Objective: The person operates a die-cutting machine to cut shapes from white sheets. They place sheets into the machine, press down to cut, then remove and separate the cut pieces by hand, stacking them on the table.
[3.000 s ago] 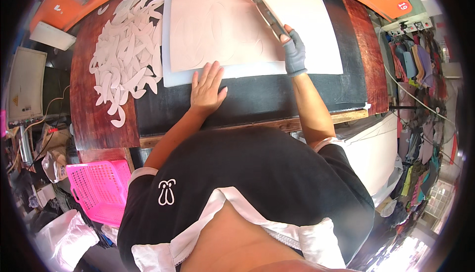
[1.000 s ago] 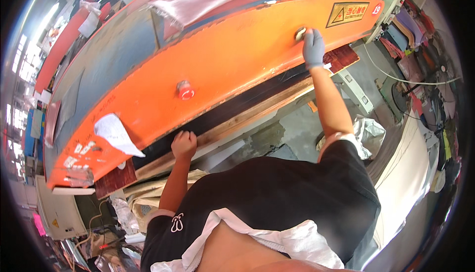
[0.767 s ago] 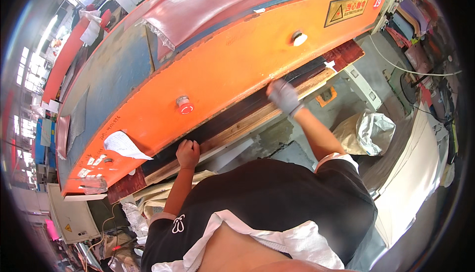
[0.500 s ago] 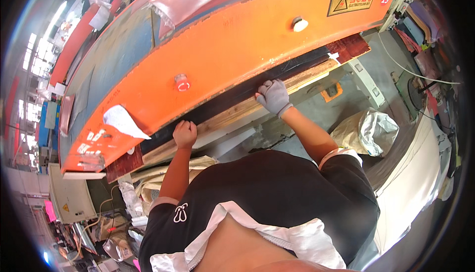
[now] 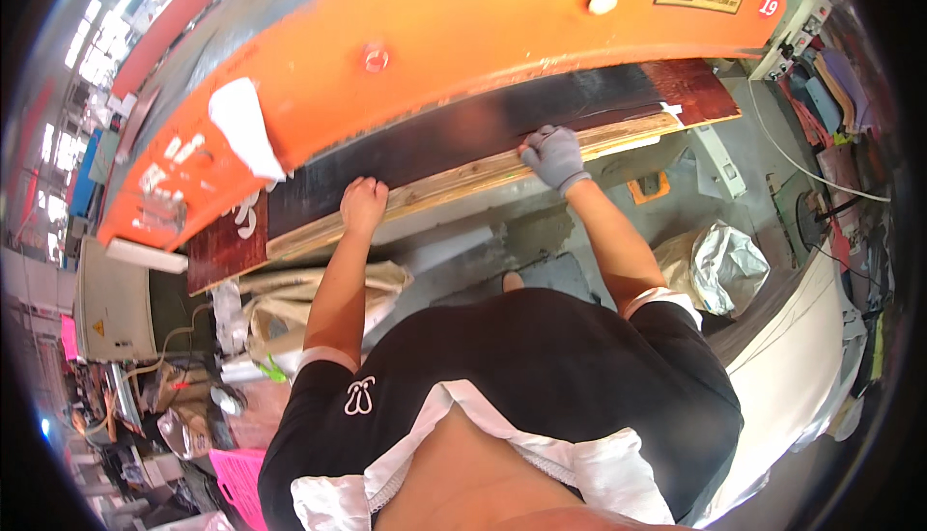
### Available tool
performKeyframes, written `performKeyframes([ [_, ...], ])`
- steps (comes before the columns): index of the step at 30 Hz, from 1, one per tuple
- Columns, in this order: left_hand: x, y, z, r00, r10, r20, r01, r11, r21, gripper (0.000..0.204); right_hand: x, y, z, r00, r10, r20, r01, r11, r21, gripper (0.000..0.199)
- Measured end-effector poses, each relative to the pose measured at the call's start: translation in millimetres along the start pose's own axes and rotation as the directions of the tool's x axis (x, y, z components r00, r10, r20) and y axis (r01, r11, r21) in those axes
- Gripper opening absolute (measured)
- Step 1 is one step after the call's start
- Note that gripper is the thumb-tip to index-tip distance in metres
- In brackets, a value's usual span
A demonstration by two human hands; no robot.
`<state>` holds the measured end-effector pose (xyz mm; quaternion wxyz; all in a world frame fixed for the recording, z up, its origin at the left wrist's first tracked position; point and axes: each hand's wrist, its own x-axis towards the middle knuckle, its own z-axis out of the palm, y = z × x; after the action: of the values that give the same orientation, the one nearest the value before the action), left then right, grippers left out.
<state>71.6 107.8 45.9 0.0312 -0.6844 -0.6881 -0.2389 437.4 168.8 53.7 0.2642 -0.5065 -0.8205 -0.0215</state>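
Note:
A long wooden board (image 5: 473, 176) with a pale layered front edge juts out from under the orange machine beam (image 5: 435, 72). Its top carries a black sheet (image 5: 425, 145), and reddish-brown ends show at both sides. My bare left hand (image 5: 365, 205) is closed over the front edge, left of the middle, fingertips on the black sheet. Farther right, my right hand (image 5: 555, 157), in a grey glove, is curled over the same edge. How far the board runs back beneath the beam is hidden.
White paper (image 5: 243, 127) hangs on the beam's left part, near a red button (image 5: 376, 59). Below the board lie beige sacking (image 5: 323, 299) at left and a silvery-white bag (image 5: 726, 265) at right. A pink basket (image 5: 241, 485) stands lower left.
More of the board and its black sheet now shows in front of the orange beam. Both hands keep their hold on the front edge, now farther from the beam. The view has shifted slightly.

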Motion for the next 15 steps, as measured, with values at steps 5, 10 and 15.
performKeyframes([
  [5,-0.3,11.8,24.1,0.998,0.052,0.039,-0.052,0.999,-0.002,0.026,-12.4,9.9,15.7,0.989,0.070,-0.127,-0.072,0.997,-0.009,0.021],
  [10,-9.0,25.4,27.3,0.993,0.028,0.110,-0.021,0.998,-0.065,0.025,-17.0,13.6,23.0,0.953,0.059,-0.297,-0.071,0.997,-0.031,0.017],
  [15,-13.8,24.9,26.2,0.997,0.056,0.057,-0.050,0.994,-0.100,0.024,-18.9,12.4,27.9,0.948,0.081,-0.307,-0.092,0.995,-0.023,0.017],
])
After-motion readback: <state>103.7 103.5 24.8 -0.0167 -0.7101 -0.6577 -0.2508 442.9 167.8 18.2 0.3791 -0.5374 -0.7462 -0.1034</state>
